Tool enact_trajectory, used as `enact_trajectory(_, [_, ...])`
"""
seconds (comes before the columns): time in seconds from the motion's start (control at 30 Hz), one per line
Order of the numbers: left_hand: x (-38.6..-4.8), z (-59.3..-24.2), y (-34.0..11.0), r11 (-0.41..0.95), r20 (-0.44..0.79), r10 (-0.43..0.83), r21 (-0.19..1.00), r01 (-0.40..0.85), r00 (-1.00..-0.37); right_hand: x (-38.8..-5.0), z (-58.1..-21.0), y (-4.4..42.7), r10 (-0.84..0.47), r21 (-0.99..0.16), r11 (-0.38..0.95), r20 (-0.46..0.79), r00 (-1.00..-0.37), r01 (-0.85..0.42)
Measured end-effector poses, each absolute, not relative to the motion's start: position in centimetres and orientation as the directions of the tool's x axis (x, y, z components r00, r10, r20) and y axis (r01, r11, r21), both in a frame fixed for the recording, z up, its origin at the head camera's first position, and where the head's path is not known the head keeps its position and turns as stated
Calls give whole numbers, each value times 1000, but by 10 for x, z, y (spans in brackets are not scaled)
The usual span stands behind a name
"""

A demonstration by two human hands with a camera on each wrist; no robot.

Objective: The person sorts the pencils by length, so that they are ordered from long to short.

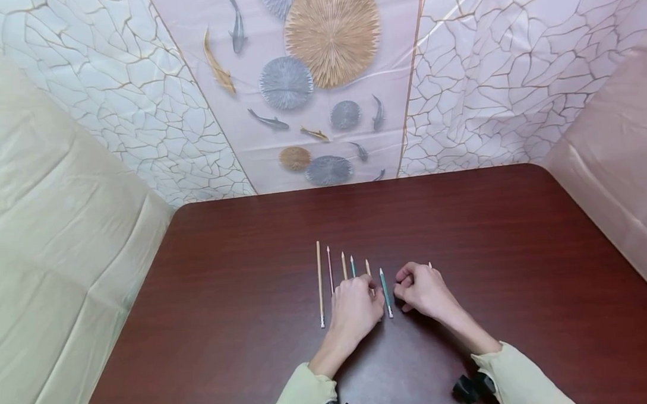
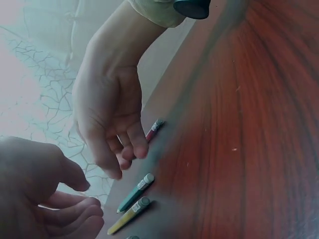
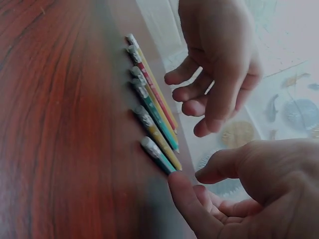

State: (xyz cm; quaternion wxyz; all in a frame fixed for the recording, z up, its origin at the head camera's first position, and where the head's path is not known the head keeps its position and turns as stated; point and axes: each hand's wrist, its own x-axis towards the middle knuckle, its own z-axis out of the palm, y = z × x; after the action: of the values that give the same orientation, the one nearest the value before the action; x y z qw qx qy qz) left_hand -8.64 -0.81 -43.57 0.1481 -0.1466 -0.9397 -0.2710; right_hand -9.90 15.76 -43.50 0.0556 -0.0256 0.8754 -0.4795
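Several pencils lie side by side on the dark brown table. My left hand (image 1: 356, 305) hovers over the middle ones with its fingers loosely bent and nothing between them. It hides the lower ends of a red pencil (image 1: 329, 264), two yellow ones and a green pencil (image 1: 352, 265). Just right of that hand lies a teal pencil (image 1: 386, 292), eraser toward me. My right hand (image 1: 425, 290) is beside it, fingers relaxed and empty in the right wrist view. Another red pencil (image 2: 156, 129) lies partly hidden behind the right hand; its tip shows past the knuckles in the head view.
A long yellow pencil (image 1: 320, 285) lies at the row's left end. The table (image 1: 240, 276) ends at a patterned hanging (image 1: 325, 107) at the back, with pale cloth (image 1: 47, 247) on both sides.
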Motion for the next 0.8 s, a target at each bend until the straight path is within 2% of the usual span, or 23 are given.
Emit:
enact_trajectory(0.2, [-82, -434, -15, 776, 397, 175, 508, 375, -901, -94, -427, 168, -61, -821, 570, -26, -998, -14])
enact_trajectory(0.47, [-80, -432, -27, 777, 443, 167, 491, 394, -881, -89, -422, 189, -3, -791, 611, 24, -1000, -21])
enact_trajectory(0.8, [-79, -432, -43, 760, 422, 149, 530, 377, -894, -89, -423, 209, 34, -778, 628, 23, -999, 3])
